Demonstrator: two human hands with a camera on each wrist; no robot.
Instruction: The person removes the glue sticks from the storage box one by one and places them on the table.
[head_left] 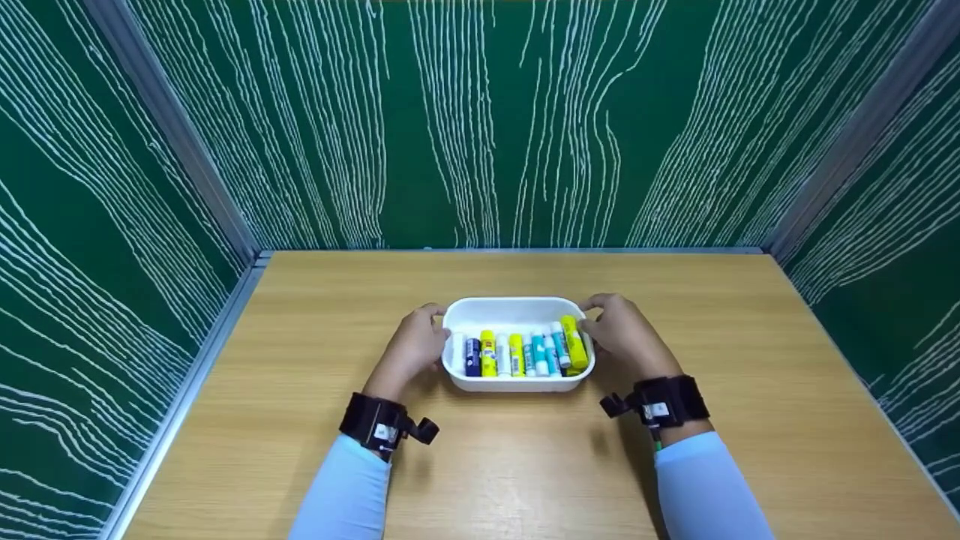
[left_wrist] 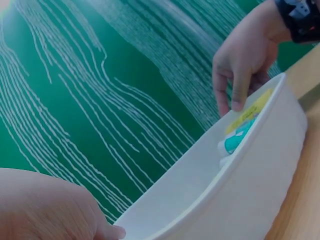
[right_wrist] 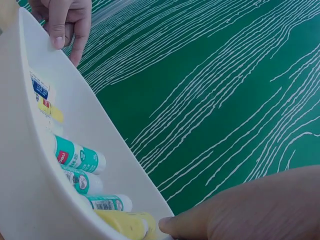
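Light-blue fabric sleeves (head_left: 341,495) reach over the near edge of the pale wood-grain tabletop (head_left: 510,465). Black wrist straps (head_left: 671,401) bear white labels, their print too small to read. The left hand (head_left: 414,345) pinches the left end of a white oval plastic tray (head_left: 517,385) at its rim; the right hand (head_left: 626,334) pinches the right end. The tray sits midway between the tabletop's side edges, nearer its far edge.

Inside, small cylindrical plastic sticks lie in a row. One teal-and-white stick (right_wrist: 80,156) reads "deli" on a red patch; another teal-and-white one (right_wrist: 107,203) shows a barcode. The dark-blue-labelled stick's (head_left: 472,358) print is illegible. A yellow stick (head_left: 574,342) leans at the right end.

Beyond the tabletop's far edge stands a green panel (head_left: 457,127) with wavy white lines.
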